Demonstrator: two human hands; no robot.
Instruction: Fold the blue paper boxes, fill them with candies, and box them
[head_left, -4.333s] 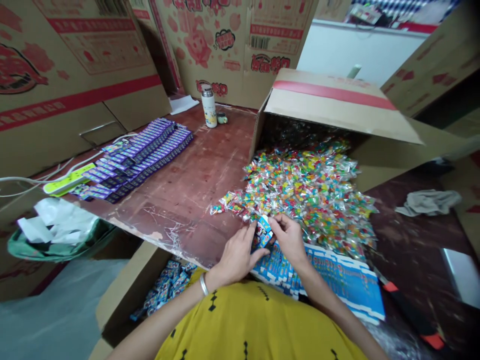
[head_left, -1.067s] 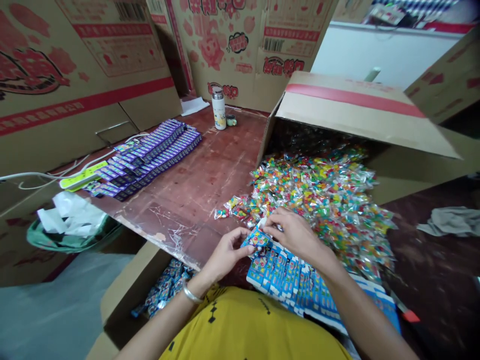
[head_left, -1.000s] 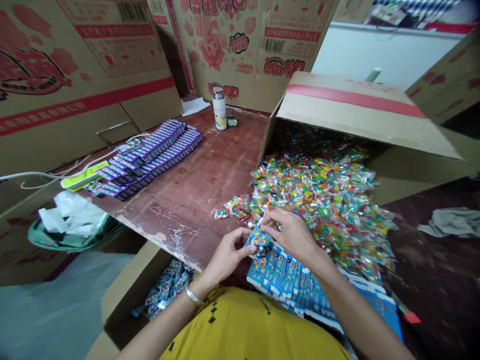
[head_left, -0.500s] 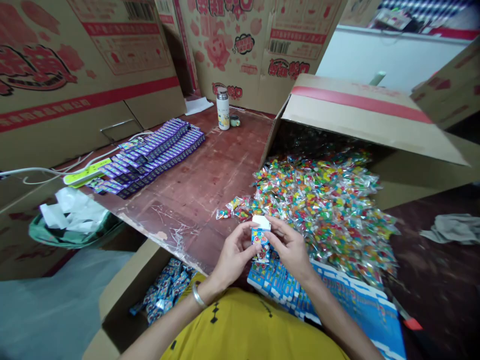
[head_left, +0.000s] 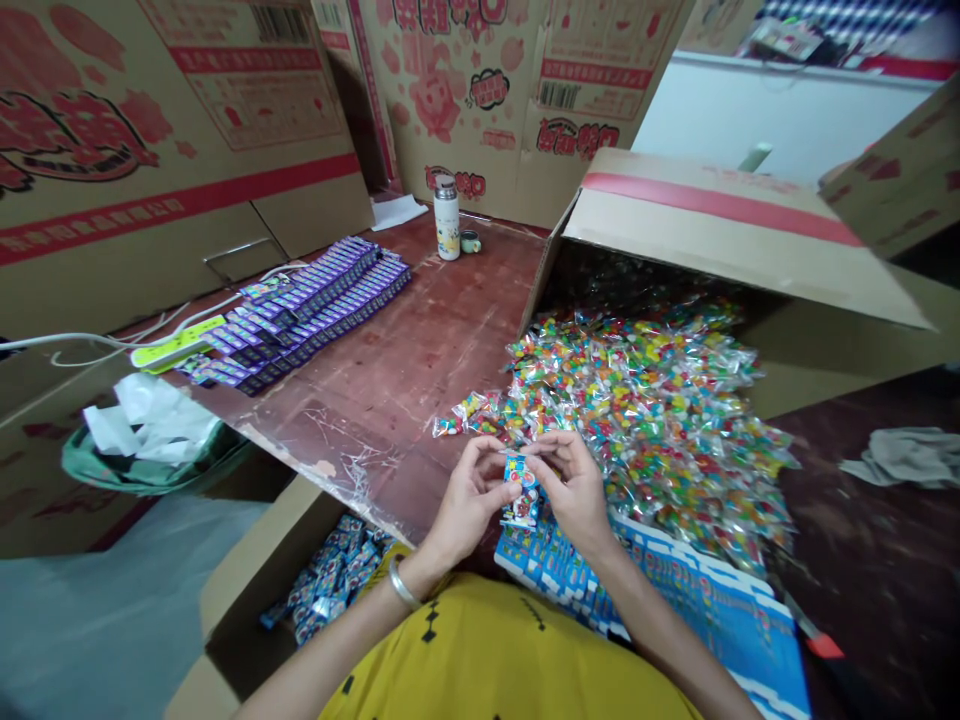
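Note:
A small blue printed candy box (head_left: 520,498) is held upright between my two hands, just above the table's near edge. My left hand (head_left: 471,497) grips its left side, thumb across the front. On the other side, my right hand (head_left: 571,488) pinches the box near its top with thumb and fingers. Right below lie rows of flattened blue boxes (head_left: 697,590). Beyond my hands spreads a heap of clear packets of colourful candy (head_left: 637,400), spilling from a tipped carton (head_left: 720,215).
Stacked purple boxes (head_left: 315,305) lie at left by a yellow-green power strip (head_left: 178,343). A white bottle (head_left: 446,218) and small cup (head_left: 470,241) stand at the back. Below left, an open carton (head_left: 247,570) holds blue packs. A red-tipped tool (head_left: 823,646) lies at right.
The white flap that stood up at the box's top is now folded down out of sight. My fingers have closed in over the top edge.

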